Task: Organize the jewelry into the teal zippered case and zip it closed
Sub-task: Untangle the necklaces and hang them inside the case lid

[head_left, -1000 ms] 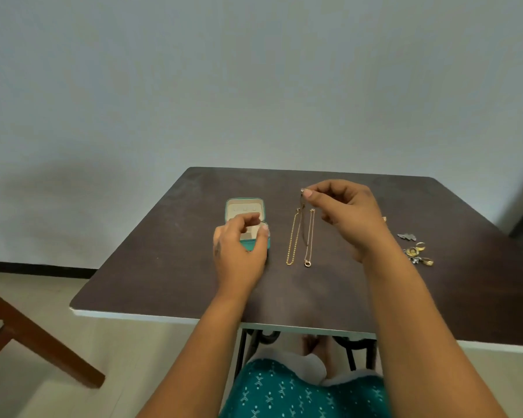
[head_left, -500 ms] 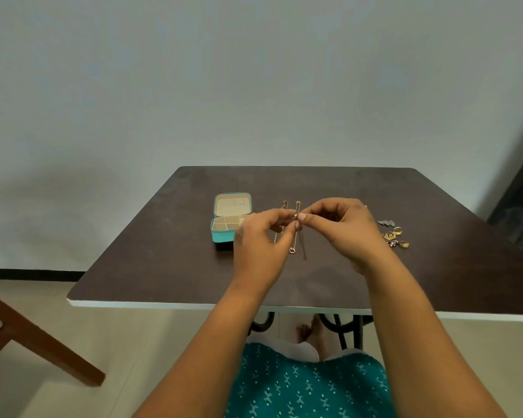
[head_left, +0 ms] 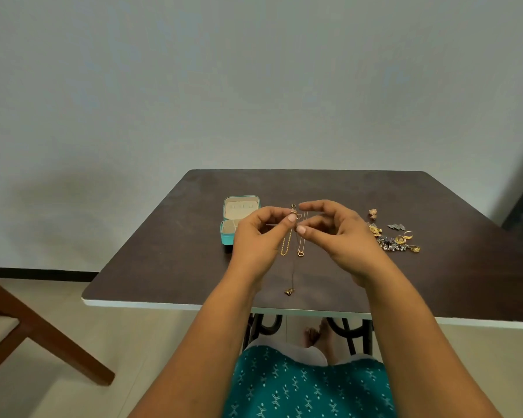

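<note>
A single wide-angle camera worn on the person's head looks forward and down across the dark brown rectangular surface (head_left: 435, 267) toward the pale grey wall (head_left: 254, 86). It sits close above the lap, both forearms reaching away from the lens; straight edges bow near the frame's borders.

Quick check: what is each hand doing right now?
Left hand: pinching the top of the thin pendant chain, which hangs down.
Right hand: fingertips pinching the same chain just below.
</note>
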